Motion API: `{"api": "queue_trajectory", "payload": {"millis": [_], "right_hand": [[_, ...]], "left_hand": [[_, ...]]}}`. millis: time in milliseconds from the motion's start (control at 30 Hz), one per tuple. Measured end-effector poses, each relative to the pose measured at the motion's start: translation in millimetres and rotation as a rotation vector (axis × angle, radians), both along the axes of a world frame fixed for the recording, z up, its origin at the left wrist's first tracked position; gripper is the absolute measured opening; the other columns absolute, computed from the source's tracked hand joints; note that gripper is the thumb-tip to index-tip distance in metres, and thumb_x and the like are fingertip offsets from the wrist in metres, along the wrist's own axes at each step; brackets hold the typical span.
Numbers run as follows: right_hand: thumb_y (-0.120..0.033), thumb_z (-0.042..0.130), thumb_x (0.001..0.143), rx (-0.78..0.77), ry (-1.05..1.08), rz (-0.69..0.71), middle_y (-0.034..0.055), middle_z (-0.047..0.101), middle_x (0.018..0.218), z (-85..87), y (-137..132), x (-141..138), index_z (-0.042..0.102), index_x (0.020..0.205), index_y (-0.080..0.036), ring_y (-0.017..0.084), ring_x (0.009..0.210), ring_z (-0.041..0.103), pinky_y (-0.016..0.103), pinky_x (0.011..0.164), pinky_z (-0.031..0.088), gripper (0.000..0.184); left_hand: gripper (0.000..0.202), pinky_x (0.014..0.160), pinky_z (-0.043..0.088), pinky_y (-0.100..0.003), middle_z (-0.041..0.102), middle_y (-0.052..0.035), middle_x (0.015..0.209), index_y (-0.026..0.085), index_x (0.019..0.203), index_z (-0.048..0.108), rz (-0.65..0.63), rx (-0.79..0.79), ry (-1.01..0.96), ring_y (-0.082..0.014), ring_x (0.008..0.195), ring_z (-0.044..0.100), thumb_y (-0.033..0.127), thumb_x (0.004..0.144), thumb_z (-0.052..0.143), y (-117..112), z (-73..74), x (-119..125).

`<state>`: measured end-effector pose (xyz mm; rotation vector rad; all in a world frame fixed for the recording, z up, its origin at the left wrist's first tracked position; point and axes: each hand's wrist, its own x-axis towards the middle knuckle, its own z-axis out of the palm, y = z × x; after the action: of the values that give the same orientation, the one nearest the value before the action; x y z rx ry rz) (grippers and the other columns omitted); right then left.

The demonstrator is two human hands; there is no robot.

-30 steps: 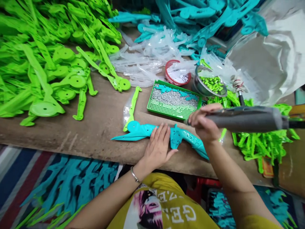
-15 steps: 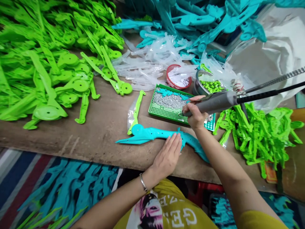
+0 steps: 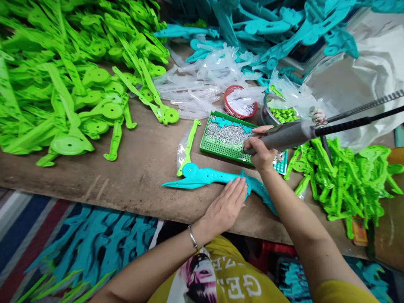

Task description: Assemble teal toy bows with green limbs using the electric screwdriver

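Teal piece: lies lengthwise on the bench (image 3: 142, 172), near its front edge; long teal piece (image 3: 217, 176), one end under the right forearm.
Left hand: flat (image 3: 224, 205), fingers together, pressed over the piece, not clamped round it.
Right hand: closed (image 3: 263, 155) round a grey driver (image 3: 288, 135), nose at the green tray (image 3: 224, 150); tip contact hidden.
Done: piece laid out and steadied, tool at the screws (image 3: 229, 134); seems mid-job to me. Whether any screw sits in its holes: too small to tell.
Left: driver not yet on the piece; green arm (image 3: 189, 145) with clear blade lies beside its rounded end, seemingly unjoined.
Farther out: green heap (image 3: 78, 88) leftward, teal heap (image 3: 271, 25) behind, both plentiful.
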<state>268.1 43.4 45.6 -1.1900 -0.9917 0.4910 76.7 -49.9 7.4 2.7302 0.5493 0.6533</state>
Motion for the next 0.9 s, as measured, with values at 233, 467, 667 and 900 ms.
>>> {"api": "queue_trajectory", "payload": {"millis": [233,467,667,900], "right_hand": [[-0.035,0.074,0.078,0.028,0.032,0.027,-0.0101,0.056,0.052,-0.6,1,0,0.058,0.093,-0.025,0.012,0.042,0.052,0.029,0.050,0.047,0.024],[-0.030,0.073,0.077,0.054,0.036,0.021,-0.0082,0.057,0.053,9.9,-1,-2,0.061,0.095,-0.024,0.013,0.043,0.052,0.030,0.051,0.047,0.022],[-0.033,0.070,0.081,0.086,0.117,0.101,-0.0081,0.050,0.051,51.4,-25,-36,0.059,0.093,-0.027,0.013,0.041,0.047,0.032,0.048,0.047,0.018],[-0.025,0.069,0.085,0.020,0.154,0.359,-0.0070,0.058,0.058,41.6,-57,-72,0.062,0.105,-0.030,0.016,0.050,0.057,0.034,0.053,0.052,0.023]], "left_hand": [[0.053,0.122,0.040,-0.048,0.036,-0.0222,0.160,0.000,0.150,0.039,-0.016,-0.038,-0.029,-0.0310,0.154,0.020,0.020,0.102,0.049,1,-0.8,0],[0.053,0.122,0.041,-0.048,0.037,-0.0217,0.160,0.001,0.151,0.038,-0.011,-0.061,-0.034,-0.0302,0.154,0.023,0.021,0.103,0.048,1,0.3,0],[0.051,0.123,0.039,-0.049,0.041,-0.0212,0.158,0.001,0.148,0.041,-0.017,-0.083,-0.050,-0.0319,0.154,0.025,0.021,0.102,0.049,0,2.0,1],[0.042,0.123,0.037,-0.048,0.054,-0.0198,0.148,0.006,0.141,0.049,-0.006,-0.156,-0.043,-0.0289,0.148,0.040,0.015,0.100,0.044,-4,-5.9,1]]}}
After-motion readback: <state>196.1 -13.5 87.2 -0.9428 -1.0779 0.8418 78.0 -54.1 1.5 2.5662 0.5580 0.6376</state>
